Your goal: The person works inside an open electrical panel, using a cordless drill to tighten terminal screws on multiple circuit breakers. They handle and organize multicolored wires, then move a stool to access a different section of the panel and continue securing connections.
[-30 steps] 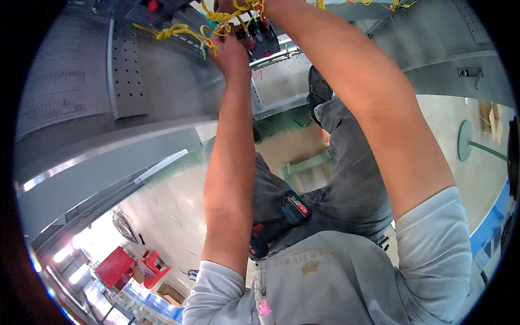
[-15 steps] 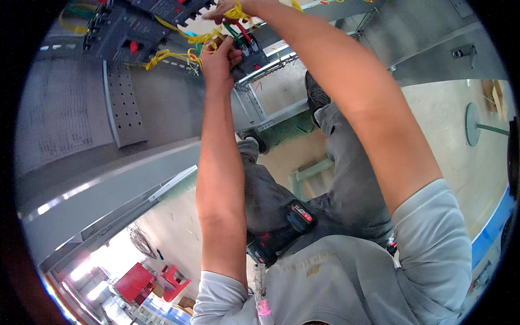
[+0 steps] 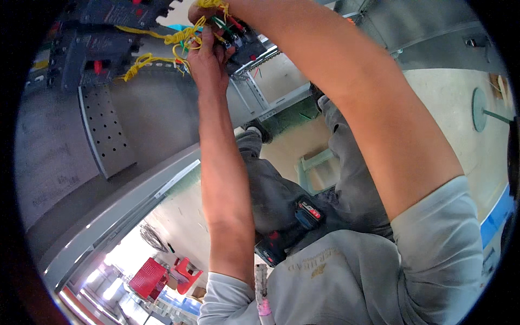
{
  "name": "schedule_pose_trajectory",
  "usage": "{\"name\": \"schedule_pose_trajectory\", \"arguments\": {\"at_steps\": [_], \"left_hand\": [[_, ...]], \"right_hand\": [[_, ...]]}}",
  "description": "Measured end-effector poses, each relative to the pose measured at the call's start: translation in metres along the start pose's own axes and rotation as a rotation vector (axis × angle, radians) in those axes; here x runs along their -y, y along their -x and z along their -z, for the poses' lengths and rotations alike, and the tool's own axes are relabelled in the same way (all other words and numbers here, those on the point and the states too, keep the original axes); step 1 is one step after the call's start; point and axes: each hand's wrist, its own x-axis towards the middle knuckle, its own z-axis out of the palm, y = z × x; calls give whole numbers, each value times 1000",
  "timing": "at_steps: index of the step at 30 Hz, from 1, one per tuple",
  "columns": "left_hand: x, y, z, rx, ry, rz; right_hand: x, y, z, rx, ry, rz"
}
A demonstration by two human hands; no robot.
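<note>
Reaching up into the panel, I am closing my left hand [image 3: 208, 59] around a bundle of yellow wires [image 3: 181, 38], fingers curled on it. The bundle is running leftward from that hand toward the dark breakers [image 3: 92, 54]. My right hand [image 3: 208, 8] is sitting just above at the terminal block [image 3: 244, 46]; I cannot tell its finger state.
</note>
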Motion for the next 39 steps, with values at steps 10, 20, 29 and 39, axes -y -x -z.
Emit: {"name": "schedule_pose_trajectory", "arguments": {"at_steps": [10, 20, 29, 39], "left_hand": [[-1, -4, 4, -69, 65, -24], [-3, 5, -14, -115, 53, 24], [5, 1, -2, -93, 96, -53], [-7, 47, 8, -590, -433, -423]], "right_hand": [[-8, 6, 2, 56, 34, 38], [-20, 34, 33, 320, 282, 46], [69, 55, 46, 210, 933, -62], [-31, 20, 12, 215, 699, 95]]}}
